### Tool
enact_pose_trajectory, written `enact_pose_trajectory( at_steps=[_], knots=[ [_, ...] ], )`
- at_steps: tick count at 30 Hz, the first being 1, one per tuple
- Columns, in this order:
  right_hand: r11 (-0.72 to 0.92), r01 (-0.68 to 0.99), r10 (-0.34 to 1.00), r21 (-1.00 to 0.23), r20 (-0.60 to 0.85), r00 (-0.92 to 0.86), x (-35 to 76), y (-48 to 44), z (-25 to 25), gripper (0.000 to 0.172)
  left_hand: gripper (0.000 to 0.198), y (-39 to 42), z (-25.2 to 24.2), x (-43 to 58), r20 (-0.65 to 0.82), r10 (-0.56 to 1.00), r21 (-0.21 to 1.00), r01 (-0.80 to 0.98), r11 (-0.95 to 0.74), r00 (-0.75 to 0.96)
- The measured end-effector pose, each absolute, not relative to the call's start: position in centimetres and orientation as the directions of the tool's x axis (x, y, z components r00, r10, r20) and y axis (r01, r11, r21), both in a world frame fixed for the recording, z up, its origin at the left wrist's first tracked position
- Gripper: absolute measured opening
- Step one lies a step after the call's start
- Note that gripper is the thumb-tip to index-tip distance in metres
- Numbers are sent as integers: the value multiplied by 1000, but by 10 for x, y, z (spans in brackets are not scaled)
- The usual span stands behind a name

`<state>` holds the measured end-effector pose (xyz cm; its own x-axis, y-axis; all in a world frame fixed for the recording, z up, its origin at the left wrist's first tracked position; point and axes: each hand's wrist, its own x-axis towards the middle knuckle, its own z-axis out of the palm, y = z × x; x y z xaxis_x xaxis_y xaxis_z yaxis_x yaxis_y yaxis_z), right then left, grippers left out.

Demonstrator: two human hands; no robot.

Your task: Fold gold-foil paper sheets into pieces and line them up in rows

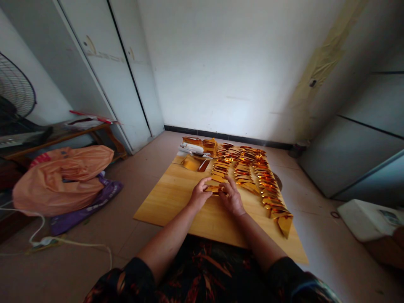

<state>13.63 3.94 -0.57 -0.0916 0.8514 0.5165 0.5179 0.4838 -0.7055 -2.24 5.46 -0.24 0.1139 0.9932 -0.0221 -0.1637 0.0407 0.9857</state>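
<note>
A small piece of shiny gold foil paper [213, 190] lies between my hands, just above the wooden board [170, 198]. My left hand [200, 194] pinches its left end with thumb and fingers. At the other end, my right hand [232, 197] grips it the same way. Right beyond the hands, rows of folded gold foil pieces [243, 170] overlap one another. The longest row [273, 198] runs down the board's right side. Flat gold sheets [192, 163] lie at the far left of the board.
Behind the flat sheets sit a white bundle [191, 148] and more gold paper [208, 145]. Left on the floor are an orange bag [63, 181], a purple bag [86, 204] and a white cable [85, 245]. A white box [368, 221] stands at right, a fan [15, 88] at far left.
</note>
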Motion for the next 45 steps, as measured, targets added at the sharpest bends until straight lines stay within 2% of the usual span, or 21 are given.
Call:
enact_pose_trajectory(
  at_steps=[3, 7, 12, 17, 26, 30, 36, 39, 42, 45],
  knots=[
    [485, 562, 845, -670, 524, -105, 136, 38, -5, 21, 67, 53, -1, -23, -27, 991, 982, -183, 51, 129],
    [460, 638, 855, -618, 503, -128, 135, 36, -2, 16, 67, 52, 0, -23, -16, 988, 973, -224, 51, 156],
    [474, 630, 851, -615, 504, -148, 135, 36, -3, 17, 48, 52, -1, -25, 31, 986, 985, -174, -2, 164],
    [478, 605, 856, -636, 491, -161, 137, 38, -7, 19, 35, 53, -1, -25, -3, 992, 991, -130, 20, 124],
    [408, 613, 873, -677, 486, -46, 139, 42, -11, 16, 50, 56, -13, -27, -50, 995, 961, -266, 71, 87],
    [432, 574, 868, -696, 494, -54, 139, 44, -11, 19, 46, 57, -16, -27, -52, 997, 963, -262, 67, 64],
    [360, 513, 913, -779, 407, -23, 138, 46, -11, 20, 26, 58, -11, -26, -10, 1000, 998, -64, 12, 30],
    [369, 504, 910, -781, 414, -24, 139, 48, -10, 18, 15, 57, -8, -26, 109, 994, 982, 152, -112, 31],
    [415, 508, 898, -755, 430, -94, 140, 50, -6, 17, 9, 55, -1, -26, 279, 956, 854, 431, -290, 89],
    [455, 467, 888, -758, 426, -175, 139, 52, -2, 15, 8, 52, 9, -24, 363, 911, 712, 573, -405, 193]
  ],
)
